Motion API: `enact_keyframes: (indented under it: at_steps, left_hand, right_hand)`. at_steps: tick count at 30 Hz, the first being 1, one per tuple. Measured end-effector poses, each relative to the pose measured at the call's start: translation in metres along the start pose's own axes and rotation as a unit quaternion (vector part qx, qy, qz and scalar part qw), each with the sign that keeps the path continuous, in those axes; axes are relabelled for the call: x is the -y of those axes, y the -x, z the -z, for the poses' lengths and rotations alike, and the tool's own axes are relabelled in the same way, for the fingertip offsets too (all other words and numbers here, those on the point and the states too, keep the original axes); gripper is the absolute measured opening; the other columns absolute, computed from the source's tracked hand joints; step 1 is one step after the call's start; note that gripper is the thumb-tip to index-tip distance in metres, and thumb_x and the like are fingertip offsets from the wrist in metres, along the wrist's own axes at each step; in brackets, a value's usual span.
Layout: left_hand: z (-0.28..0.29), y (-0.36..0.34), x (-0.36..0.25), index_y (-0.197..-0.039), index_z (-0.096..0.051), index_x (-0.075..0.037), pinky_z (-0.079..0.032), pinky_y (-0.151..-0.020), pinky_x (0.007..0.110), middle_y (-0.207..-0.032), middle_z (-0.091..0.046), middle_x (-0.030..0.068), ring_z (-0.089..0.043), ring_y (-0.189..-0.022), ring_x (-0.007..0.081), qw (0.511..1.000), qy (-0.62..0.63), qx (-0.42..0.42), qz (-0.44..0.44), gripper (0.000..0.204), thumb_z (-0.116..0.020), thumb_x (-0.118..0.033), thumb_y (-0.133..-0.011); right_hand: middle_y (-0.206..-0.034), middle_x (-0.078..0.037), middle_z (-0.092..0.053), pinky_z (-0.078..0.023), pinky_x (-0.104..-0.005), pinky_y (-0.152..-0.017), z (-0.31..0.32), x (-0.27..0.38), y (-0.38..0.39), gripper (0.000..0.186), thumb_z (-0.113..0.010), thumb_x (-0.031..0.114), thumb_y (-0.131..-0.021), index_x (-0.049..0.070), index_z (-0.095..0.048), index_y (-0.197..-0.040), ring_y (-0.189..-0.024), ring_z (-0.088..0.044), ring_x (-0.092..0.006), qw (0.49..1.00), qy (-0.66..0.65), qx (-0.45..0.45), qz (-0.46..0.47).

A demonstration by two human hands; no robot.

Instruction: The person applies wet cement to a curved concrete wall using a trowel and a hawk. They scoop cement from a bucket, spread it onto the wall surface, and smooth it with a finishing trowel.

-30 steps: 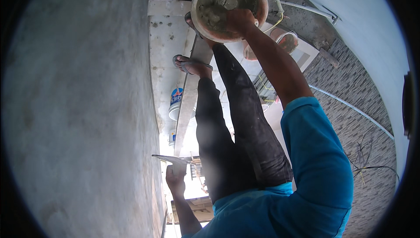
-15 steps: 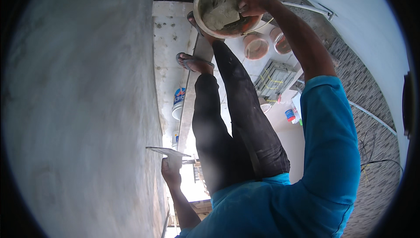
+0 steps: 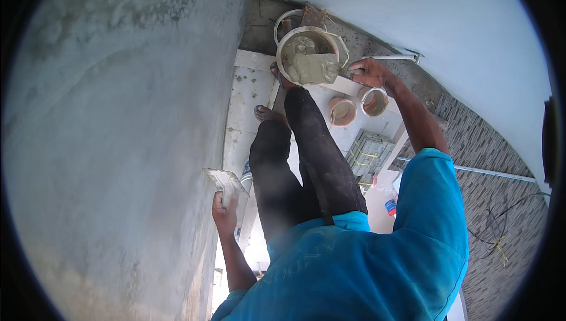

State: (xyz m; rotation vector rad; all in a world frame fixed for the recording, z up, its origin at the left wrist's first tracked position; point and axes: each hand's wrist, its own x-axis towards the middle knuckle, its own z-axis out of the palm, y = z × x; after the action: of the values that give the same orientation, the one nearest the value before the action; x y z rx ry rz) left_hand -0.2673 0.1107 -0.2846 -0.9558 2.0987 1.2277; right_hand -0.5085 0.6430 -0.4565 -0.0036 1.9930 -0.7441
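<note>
In the head view, the left hand (image 3: 224, 208) is closed around the grip of a flat, rectangular, grey-smeared plastering float (image 3: 227, 180), its plate lying just ahead of the knuckles. The tall, smooth grey plastered wall (image 3: 124, 144) rises on the outer side of that hand, with the float's outer edge close to it; whether the two touch I cannot tell. Partly hidden just beyond the float is a small blue-and-white plastic pail (image 3: 246, 175).

The right hand (image 3: 372, 74), reached well forward of the left, has its fingers curled narrowly around the handle of a flat, squarish trowel (image 3: 323, 68) loaded with wet grey mortar. The blade extends to the left of this hand, over the near side of a round, pale-rimmed plastic bucket (image 3: 309, 28) with more grey mortar inside. A thin yellow cord (image 3: 344, 48) hangs at the bucket's side, between it and the right hand.

Nearer the body than the right hand are two round, orange-brown plastic buckets (image 3: 342, 112), side by side, and a stack of flat grey slabs bound with yellow straps (image 3: 371, 151). A slim white pipe (image 3: 392, 57) runs just beyond the right hand.
</note>
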Motion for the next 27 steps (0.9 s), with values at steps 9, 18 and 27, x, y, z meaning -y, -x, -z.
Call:
enact_keyframes:
  at_steps: [9,18,27]
  left_hand:
    - [0.018,0.033,-0.051,-0.095,-0.065,-0.004,-0.045,-0.068,0.028,-0.082,-0.062,0.0009,-0.056,-0.075,0.0090,0.985,0.043,-0.034,-0.162,0.021,-0.074,-0.023,-0.092]
    - [0.021,0.081,-0.118,-0.091,-0.064,-0.003,-0.046,-0.069,0.034,-0.078,-0.060,0.0044,-0.056,-0.074,0.0152,0.945,0.120,-0.093,-0.290,0.026,-0.076,-0.026,-0.088]
    - [0.023,0.117,-0.157,-0.102,-0.063,-0.003,-0.048,-0.076,0.033,-0.087,-0.063,0.0057,-0.059,-0.081,0.0162,0.912,0.169,-0.108,-0.357,0.026,-0.074,-0.020,-0.087]
  right_hand:
    - [-0.079,-0.002,-0.063,-0.048,-0.0283,-0.059,0.109,0.185,0.260,0.038,-0.063,0.024,-0.089,0.002,-0.070,-0.120,-0.067,-0.057,-0.0100,0.974,-0.165,-0.105,0.116]
    - [-0.090,-0.006,-0.065,-0.049,-0.0308,-0.067,0.231,0.406,0.402,0.036,-0.063,0.032,-0.102,0.006,-0.065,-0.126,-0.076,-0.061,-0.0143,0.787,0.001,-0.492,0.372]
    - [-0.107,-0.007,-0.068,-0.056,-0.0471,-0.072,0.271,0.532,0.333,0.031,-0.064,0.035,-0.098,0.021,-0.063,-0.125,-0.092,-0.071,-0.0326,0.601,0.271,-0.686,0.306]
